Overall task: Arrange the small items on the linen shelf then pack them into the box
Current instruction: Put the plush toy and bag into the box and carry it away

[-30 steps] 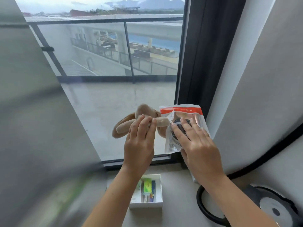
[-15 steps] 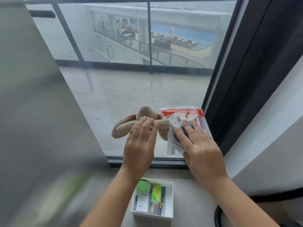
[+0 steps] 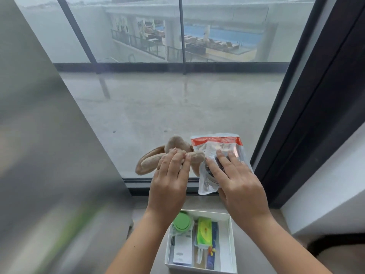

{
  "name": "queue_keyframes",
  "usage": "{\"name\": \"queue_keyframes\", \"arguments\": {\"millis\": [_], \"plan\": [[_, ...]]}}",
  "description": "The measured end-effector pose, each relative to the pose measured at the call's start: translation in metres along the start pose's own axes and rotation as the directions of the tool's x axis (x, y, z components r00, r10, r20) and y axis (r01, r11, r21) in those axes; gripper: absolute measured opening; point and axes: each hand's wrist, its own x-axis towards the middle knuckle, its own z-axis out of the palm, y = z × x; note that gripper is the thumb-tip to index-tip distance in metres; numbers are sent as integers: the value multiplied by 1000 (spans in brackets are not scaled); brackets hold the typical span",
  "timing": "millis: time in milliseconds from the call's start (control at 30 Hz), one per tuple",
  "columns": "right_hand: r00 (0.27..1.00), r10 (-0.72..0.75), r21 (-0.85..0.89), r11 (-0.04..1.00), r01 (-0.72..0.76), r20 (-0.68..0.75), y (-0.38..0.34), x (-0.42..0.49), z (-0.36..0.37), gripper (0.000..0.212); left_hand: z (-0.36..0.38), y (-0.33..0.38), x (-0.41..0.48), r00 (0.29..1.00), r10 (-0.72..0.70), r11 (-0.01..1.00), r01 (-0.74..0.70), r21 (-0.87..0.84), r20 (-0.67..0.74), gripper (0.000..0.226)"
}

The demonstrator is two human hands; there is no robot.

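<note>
The left hand [image 3: 169, 180] holds a tan, long-eared plush rabbit toy [image 3: 150, 163] in front of the window glass [image 3: 158, 107], its grip closed round the toy's middle with the fingertips pinching the soft fabric; the right hand [image 3: 241, 186] holds a clear plastic pouch with a red-orange top band [image 3: 207, 175] just beside the toy, fingers spread flat on the pouch's face, thumb hidden behind it; toy and pouch touch at their near edges. Below both wrists an open white cardboard box [image 3: 233, 246] sits on the grey ledge [image 3: 205, 202]; inside it lie a round green lid [image 3: 182, 222], a yellow-green packet [image 3: 204, 232] and a white card [image 3: 182, 252], side by side.
</note>
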Motion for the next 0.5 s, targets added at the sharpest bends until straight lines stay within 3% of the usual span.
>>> {"name": "queue_keyframes", "arguments": {"millis": [500], "plan": [[999,-16,7,1000,16,-29,9,-140,220,59,177,11,-187,998,-62,998,61,11,23,41]]}}
